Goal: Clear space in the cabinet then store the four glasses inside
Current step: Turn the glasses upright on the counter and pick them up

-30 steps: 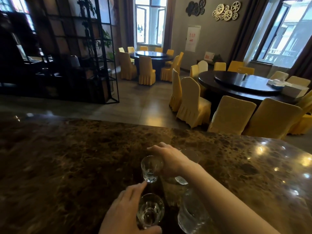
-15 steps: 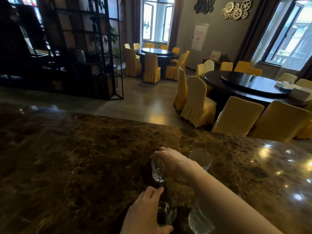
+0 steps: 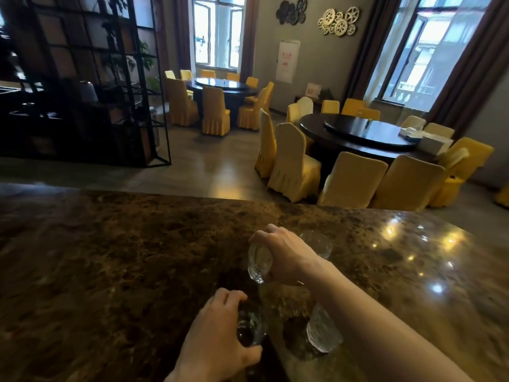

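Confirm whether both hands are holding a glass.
Yes: the right hand grips one glass, the left hand another.

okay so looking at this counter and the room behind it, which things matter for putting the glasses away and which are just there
Part of the job:
- glass in the right hand, at
- glass in the left hand, at
- glass beyond the right hand
- glass under the right forearm
- marble counter they stand on

Just there:
- round dining tables
- yellow-covered chairs
- black shelf unit
- gear wall decor

No cabinet is in view.

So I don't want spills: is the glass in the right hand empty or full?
Empty, as far as shows: the glass in the right hand looks clear through, with no liquid line visible.
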Demonstrator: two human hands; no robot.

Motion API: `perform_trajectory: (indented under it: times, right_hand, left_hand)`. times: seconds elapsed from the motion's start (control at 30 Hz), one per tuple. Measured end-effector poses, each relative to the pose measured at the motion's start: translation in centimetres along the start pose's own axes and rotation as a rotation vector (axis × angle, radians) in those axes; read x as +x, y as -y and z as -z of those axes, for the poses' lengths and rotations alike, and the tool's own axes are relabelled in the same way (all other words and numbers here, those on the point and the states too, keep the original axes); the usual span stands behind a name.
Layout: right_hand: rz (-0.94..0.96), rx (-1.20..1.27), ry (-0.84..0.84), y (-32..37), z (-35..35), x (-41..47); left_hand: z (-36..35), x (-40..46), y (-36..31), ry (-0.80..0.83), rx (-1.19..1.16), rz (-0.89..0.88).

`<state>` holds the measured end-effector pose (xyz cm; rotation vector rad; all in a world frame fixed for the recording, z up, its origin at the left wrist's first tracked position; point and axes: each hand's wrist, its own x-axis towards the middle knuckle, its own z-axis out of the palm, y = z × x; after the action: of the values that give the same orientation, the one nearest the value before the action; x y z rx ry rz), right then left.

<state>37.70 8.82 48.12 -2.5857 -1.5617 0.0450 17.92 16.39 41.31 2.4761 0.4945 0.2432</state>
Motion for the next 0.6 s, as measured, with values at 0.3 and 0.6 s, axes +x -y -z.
perform_trajectory:
  times: [0.3,0.6]
  right_hand:
    - [-0.095,0.000,-0.044,2.7,3.4,-9.0]
    - [-0.091,-0.005,-0.013,4.6,2.6,-18.6]
  left_hand:
    - [5.1,-3.4,1.9,-0.078,0.055,-0.058]
    - [5.0,-9.2,-1.8,-0.129,0.133,-0.055]
